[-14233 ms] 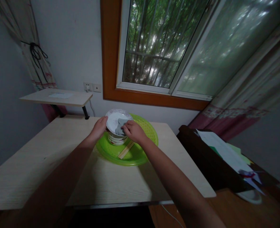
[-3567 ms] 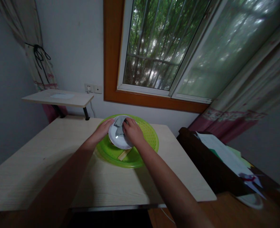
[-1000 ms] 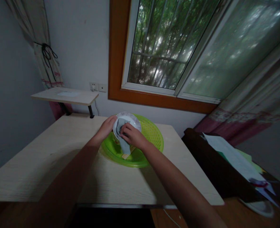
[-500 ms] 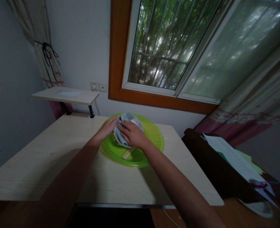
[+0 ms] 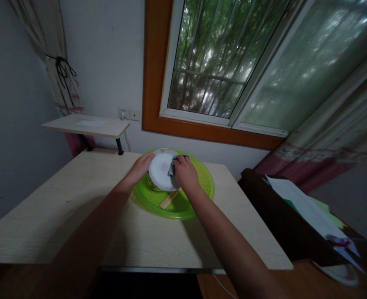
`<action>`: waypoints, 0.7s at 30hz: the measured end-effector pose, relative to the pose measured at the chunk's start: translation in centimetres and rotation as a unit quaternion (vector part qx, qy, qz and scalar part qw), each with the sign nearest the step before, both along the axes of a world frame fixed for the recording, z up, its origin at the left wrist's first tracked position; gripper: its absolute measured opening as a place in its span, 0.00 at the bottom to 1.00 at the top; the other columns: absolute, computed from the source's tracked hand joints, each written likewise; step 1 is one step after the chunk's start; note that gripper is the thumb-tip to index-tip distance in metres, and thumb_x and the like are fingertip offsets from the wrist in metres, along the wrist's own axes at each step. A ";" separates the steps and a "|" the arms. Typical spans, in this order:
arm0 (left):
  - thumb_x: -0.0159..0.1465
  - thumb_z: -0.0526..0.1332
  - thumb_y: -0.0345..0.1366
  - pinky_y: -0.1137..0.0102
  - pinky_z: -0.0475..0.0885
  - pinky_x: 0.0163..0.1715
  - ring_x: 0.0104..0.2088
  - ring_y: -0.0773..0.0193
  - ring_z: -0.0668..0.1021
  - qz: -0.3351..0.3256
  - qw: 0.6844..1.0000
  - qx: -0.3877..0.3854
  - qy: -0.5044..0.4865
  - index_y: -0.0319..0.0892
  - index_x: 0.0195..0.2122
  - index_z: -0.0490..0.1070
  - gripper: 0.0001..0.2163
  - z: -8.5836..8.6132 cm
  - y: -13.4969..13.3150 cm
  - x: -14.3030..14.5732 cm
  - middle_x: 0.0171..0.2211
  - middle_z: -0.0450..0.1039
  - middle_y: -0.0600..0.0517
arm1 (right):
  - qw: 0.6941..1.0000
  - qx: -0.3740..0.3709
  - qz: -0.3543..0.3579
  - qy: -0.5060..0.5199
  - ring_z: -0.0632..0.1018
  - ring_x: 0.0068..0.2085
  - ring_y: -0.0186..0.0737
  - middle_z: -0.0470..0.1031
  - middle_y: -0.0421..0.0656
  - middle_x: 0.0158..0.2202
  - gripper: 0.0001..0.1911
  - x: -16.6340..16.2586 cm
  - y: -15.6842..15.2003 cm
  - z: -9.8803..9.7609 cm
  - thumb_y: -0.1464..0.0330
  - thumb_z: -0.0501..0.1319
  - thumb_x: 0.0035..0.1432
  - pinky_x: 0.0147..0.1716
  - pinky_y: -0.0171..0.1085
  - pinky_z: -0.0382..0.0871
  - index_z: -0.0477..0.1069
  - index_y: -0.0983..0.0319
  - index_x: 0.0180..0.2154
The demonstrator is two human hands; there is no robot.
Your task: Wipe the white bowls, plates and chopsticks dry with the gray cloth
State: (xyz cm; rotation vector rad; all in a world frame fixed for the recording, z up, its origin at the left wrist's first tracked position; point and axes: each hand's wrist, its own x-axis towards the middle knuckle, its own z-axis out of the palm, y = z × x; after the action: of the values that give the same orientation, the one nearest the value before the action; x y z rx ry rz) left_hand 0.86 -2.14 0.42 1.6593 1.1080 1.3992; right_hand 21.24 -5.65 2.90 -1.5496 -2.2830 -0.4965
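Note:
My left hand [image 5: 142, 167] grips the left rim of a white plate [image 5: 161, 169], which is tilted toward me above a round green tray [image 5: 202, 185]. At the plate's right edge, my right hand [image 5: 185, 173] is closed on a grey cloth [image 5: 172, 170] and presses it against the plate. Under the plate I see part of a stack of bowls [image 5: 152, 184]. A pair of wooden chopsticks [image 5: 170, 198] lies in the tray just below my right hand.
The tray sits at the far side of a light wooden table [image 5: 77, 207]. A small shelf [image 5: 86, 124] juts from the wall on the left. A dark cabinet [image 5: 283, 216] with papers [image 5: 304, 203] stands to the right. A window [image 5: 208, 70] is straight ahead.
My right hand slid the cloth from the middle of the plate to its right edge, baring the white face. My left hand kept its hold on the left rim.

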 end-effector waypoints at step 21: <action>0.65 0.52 0.46 0.64 0.71 0.53 0.48 0.57 0.77 0.044 0.999 -0.013 -0.022 0.40 0.45 0.74 0.18 -0.9 0.9 -0.2 0.48 0.77 0.46 | 0.896 -0.078 0.413 0.144 0.76 0.52 0.40 0.76 0.47 0.51 0.18 -1.1 0.4 -1.9 0.75 0.55 0.63 0.54 0.43 0.71 0.76 0.58 0.51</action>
State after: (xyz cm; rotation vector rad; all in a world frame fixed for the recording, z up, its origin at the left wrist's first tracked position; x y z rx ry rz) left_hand 0.63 -1.24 -0.44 1.5702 1.1818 1.4636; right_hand 20.13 -5.26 1.01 -0.5188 -2.4828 0.1457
